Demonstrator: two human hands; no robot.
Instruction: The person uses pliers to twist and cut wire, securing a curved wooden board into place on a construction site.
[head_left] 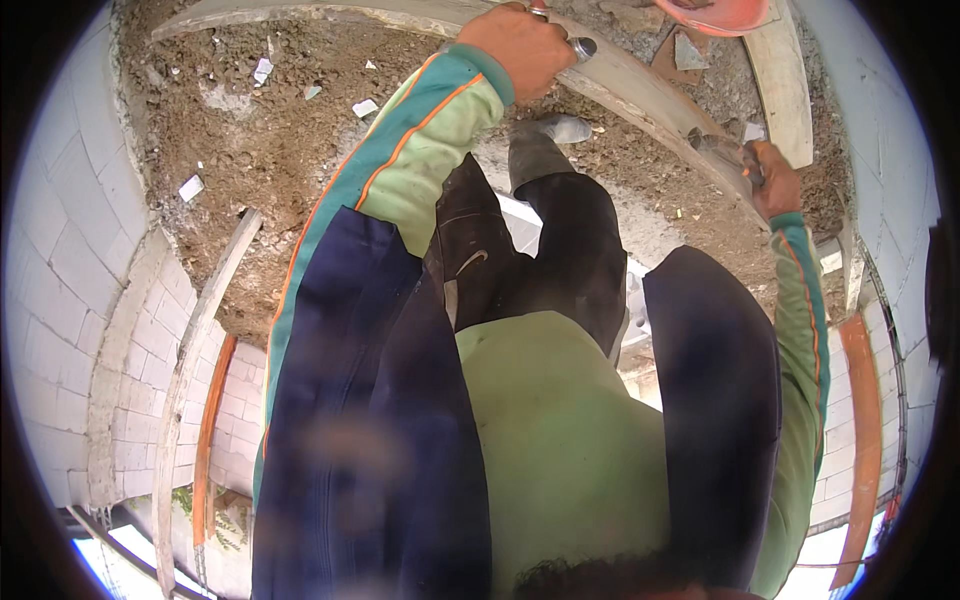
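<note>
My left hand point(520, 50) is closed at the top of the view, over a long wooden board point(640, 95). A short tool with a dark, rounded end point(583, 47) sticks out of its fist; its kind is hidden by the fingers. At the right, my right hand point(776, 180) grips the dark handle of what looks like a trowel point(720, 150). The trowel's greyish blade lies against the board's right part. Below the board, a grey boot point(550, 135) stands on the ground between my arms.
Loose brown soil point(230, 130) with scattered white chips spreads at the left. A salmon-coloured plastic thing point(715, 12) is cut off by the top edge. Another board point(785, 90) lies at the right. Pale block walls point(70, 240) rise on both sides, with a wooden strip point(200, 340) at the left.
</note>
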